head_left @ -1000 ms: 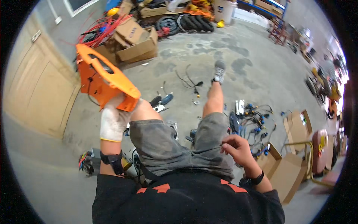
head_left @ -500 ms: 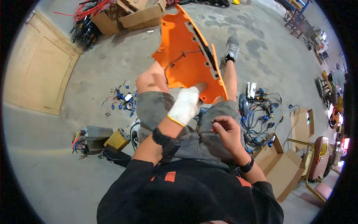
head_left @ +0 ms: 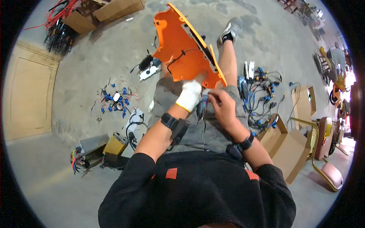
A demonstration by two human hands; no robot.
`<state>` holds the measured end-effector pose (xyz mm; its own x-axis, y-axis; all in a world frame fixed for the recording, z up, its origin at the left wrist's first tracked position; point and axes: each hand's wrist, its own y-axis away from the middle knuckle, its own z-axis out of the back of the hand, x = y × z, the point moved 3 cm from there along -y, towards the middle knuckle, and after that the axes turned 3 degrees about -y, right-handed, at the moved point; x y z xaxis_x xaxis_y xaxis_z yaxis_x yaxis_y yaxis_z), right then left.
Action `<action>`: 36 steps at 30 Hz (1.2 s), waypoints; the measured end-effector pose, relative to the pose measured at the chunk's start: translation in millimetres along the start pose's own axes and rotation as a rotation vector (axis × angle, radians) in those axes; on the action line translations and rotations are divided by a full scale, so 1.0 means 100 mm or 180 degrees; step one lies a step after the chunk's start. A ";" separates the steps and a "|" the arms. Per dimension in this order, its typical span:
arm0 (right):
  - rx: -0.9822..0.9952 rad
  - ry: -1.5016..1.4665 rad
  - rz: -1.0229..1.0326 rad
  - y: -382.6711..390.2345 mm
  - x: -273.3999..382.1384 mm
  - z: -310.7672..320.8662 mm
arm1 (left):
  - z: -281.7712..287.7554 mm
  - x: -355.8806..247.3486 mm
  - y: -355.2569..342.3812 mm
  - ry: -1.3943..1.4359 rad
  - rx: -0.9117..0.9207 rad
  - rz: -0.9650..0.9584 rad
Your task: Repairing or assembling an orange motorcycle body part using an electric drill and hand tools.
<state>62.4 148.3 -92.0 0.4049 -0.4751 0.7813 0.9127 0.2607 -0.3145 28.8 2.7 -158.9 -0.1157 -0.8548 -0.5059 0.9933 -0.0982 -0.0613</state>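
Note:
My left hand, in a white glove with a yellow cuff edge, grips the lower edge of an orange plastic fairing panel. The panel stands tilted above my lap, its hollow inner side toward me. A thin dark cable runs across that inner side, and a black strip follows its right edge. My bare right hand is at the panel's lower right corner, fingers curled and pinched together; what they hold, if anything, is hidden. Beside those fingertips, a dark bluish elongated object shows over my lap; its kind is unclear.
Blue connectors and wire scraps lie on the floor at left. A wiring harness spreads at right, beside an opened cardboard box and a chair. Metal-cased units stand at lower left. Another box is at the far left.
My right hand has moved up and left to the panel's lower corner. The view has shifted, uncovering a black and white item on the floor left of the panel. My left hand still grips the panel.

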 end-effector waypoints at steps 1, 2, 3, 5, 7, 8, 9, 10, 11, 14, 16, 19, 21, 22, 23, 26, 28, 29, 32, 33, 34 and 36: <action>0.0034 -0.0023 -0.0059 -0.02 -0.06 -0.05 | 0.03 0.04 0.02 -0.0134 -0.0398 -0.0179; 0.0021 -0.0090 -0.0287 -0.05 -0.17 -0.09 | 0.07 0.06 -0.01 -0.0270 -0.0803 -0.0387; 0.0004 -0.0155 -0.0514 -0.08 -0.26 -0.13 | 0.06 0.08 -0.02 -0.0270 -0.0750 -0.0381; 0.0010 0.0037 -0.0253 -0.19 -0.28 -0.18 | 0.06 0.12 -0.02 -0.0357 -0.0470 -0.0153; -0.0017 0.0347 0.0193 -0.26 -0.25 -0.21 | 0.07 0.11 -0.08 -0.0515 0.0006 -0.0006; -0.0011 0.0332 0.0153 -0.26 -0.28 -0.25 | 0.04 0.13 -0.09 -0.0678 0.0426 0.0129; 0.0032 0.0412 0.0161 -0.25 -0.31 -0.29 | 0.00 0.15 -0.08 -0.0685 0.0464 0.0132; 0.0079 0.0493 0.0192 -0.24 -0.32 -0.32 | -0.02 0.16 -0.07 -0.0504 0.0174 0.0111; 0.0056 0.0374 0.0089 -0.21 -0.35 -0.34 | -0.03 0.18 -0.06 -0.0325 -0.0120 0.0089; -0.0104 0.0350 -0.0024 -0.18 -0.58 -0.34 | -0.09 0.16 -0.04 -0.0094 -0.0544 0.0093; -0.0062 0.0276 -0.0090 -0.15 -0.62 -0.32 | -0.12 0.15 -0.03 -0.0042 -0.0671 0.0099; -0.0060 0.0193 -0.0122 -0.12 -0.62 -0.32 | -0.20 0.14 -0.06 -0.0229 -0.0415 0.0126; -0.0099 0.0187 -0.0099 -0.10 -0.61 -0.30 | -0.21 0.12 -0.06 -0.0253 -0.0593 0.0137; -0.0198 0.0072 -0.0193 -0.12 -0.61 -0.27 | -0.22 0.09 -0.07 -0.0246 -0.0588 0.0127; -0.0295 -0.0044 -0.0286 -0.12 -0.61 -0.25 | -0.22 0.08 -0.07 -0.0143 -0.0631 0.0158; -0.0216 -0.0141 -0.0608 -0.10 -0.65 -0.26 | -0.24 0.07 -0.08 -0.0098 -0.0557 0.0218; -0.0215 -0.0145 -0.0515 -0.11 -0.63 -0.27 | -0.30 0.12 -0.07 -0.0171 -0.0450 0.0265; -0.0221 -0.0147 -0.0432 -0.12 -0.61 -0.28 | -0.38 0.19 -0.05 0.0250 -0.0328 0.0470; -0.0309 0.0035 -0.0177 -0.13 -0.63 -0.30 | -0.35 0.18 -0.01 0.0052 -0.0427 0.0214; -0.0298 0.0029 -0.0180 -0.12 -0.65 -0.31 | -0.30 0.11 0.00 -0.0565 -0.0643 -0.0262; -0.0274 0.0098 -0.0155 -0.12 -0.65 -0.31 | -0.26 0.09 0.02 -0.0571 -0.0645 -0.0248; -0.0244 0.0162 -0.0128 -0.12 -0.64 -0.32 | -0.22 0.04 0.04 -0.0790 -0.0596 -0.0365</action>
<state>27.3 148.8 -155.0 0.3683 -0.5265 0.7663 0.9290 0.1763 -0.3253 32.5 10.1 -179.8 -0.1999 -0.9439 -0.2629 0.9534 -0.1255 -0.2744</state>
